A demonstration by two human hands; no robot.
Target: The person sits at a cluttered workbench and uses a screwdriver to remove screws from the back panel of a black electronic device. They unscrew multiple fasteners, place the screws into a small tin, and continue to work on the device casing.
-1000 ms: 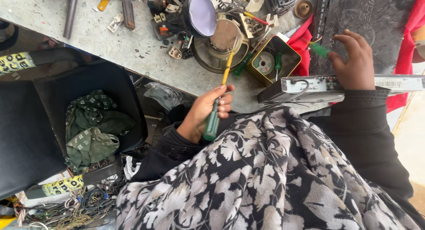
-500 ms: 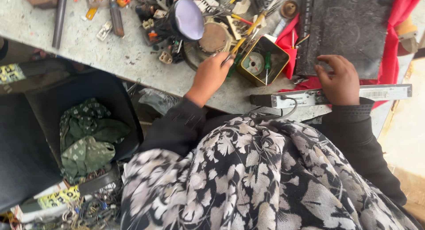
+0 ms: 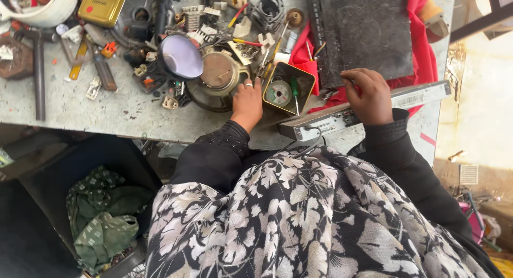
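Screwdriver (image 3: 294, 92) dropped since a second ago, now lying in gold tin (image 3: 307, 80) left of centre. Left hand (image 3: 247, 100) empty, fingers loosely apart, resting beside tin. Right hand (image 3: 368, 96) curled, pressing down on grey player (image 3: 417, 99), near edge of bench (image 3: 107, 109). Tool work paused.

We have one view only, worn on the head and looking steeply down over our patterned lap onto the near edge of the bench (image 3: 107, 112), close enough to fill the frame with clutter.
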